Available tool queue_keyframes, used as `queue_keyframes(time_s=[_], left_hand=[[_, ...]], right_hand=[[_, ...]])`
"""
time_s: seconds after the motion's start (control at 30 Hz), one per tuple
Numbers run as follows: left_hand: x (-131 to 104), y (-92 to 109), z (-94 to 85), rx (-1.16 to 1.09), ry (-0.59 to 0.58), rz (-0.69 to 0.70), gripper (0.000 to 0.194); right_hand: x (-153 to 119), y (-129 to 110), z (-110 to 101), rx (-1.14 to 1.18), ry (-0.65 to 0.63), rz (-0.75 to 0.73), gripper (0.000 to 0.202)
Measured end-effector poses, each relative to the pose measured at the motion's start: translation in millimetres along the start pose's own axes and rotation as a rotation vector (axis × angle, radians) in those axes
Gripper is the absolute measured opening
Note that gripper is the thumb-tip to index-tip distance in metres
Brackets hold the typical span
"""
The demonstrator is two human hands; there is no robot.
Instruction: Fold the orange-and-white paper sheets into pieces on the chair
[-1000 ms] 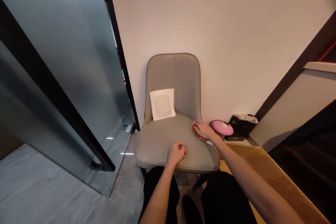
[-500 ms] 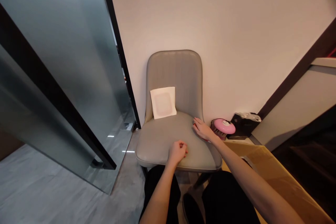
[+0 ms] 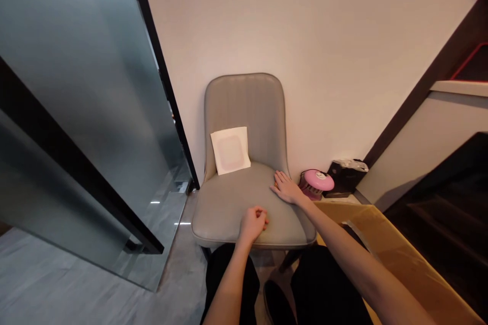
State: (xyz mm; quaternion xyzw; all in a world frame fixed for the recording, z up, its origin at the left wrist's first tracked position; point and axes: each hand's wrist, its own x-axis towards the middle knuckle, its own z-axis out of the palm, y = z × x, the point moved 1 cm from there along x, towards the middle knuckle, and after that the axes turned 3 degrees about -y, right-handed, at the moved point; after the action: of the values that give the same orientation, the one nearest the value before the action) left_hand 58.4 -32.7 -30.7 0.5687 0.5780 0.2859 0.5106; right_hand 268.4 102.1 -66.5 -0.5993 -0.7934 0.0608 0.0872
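Observation:
A grey upholstered chair (image 3: 229, 208) stands in front of me against the wall. My left hand (image 3: 253, 223) is over the front of its seat, fingers curled in loosely, and nothing shows in them. On the right side of the seat my right hand (image 3: 287, 189) lies palm down with its fingers stretched out. A small orange spot shows by those fingers, too small to name. A white square sheet (image 3: 231, 150) with a pale rounded square on it leans against the backrest, left of both hands and apart from them.
A frosted glass door (image 3: 87, 61) with a long black handle (image 3: 95, 172) is on the left. To the right are a pink-topped object (image 3: 319, 180), a black box (image 3: 345, 177) and a large cardboard box (image 3: 404, 259), beside a pale cabinet with a shelf edge (image 3: 461, 87).
The view has turned slightly to the right. My right hand has flattened, its fingers more spread on the seat. My left hand keeps its curl, and the white sheet has stayed put.

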Motion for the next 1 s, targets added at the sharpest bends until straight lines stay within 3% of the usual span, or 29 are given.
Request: queue_keyframes(time_s=[0.17,0.33,0.6,0.73,0.87,1.0], left_hand=[[-10,3,-3.4,-0.022,-0.093,0.010,0.022],[-13,8,-3.1,-0.044,-0.102,0.025,0.021],[-12,19,26.7,0.002,-0.073,0.155,0.023],[-16,23,43.8,0.133,-0.092,0.240,0.024],[-21,23,48.1,0.338,-0.076,0.291,0.023],[-18,22,45.9,0.338,-0.031,0.245,0.024]], right_hand=[[-3,-3,-5,0.016,-0.009,0.019,0.081],[-4,-2,-6,0.030,-0.009,0.032,0.081],[-2,-2,1,0.017,0.024,0.014,0.079],[-2,-5,-1,-0.012,0.013,0.023,0.076],[-4,-11,-9,-0.003,-0.010,0.033,0.076],[-6,-14,-16,0.034,0.019,0.048,0.071]])
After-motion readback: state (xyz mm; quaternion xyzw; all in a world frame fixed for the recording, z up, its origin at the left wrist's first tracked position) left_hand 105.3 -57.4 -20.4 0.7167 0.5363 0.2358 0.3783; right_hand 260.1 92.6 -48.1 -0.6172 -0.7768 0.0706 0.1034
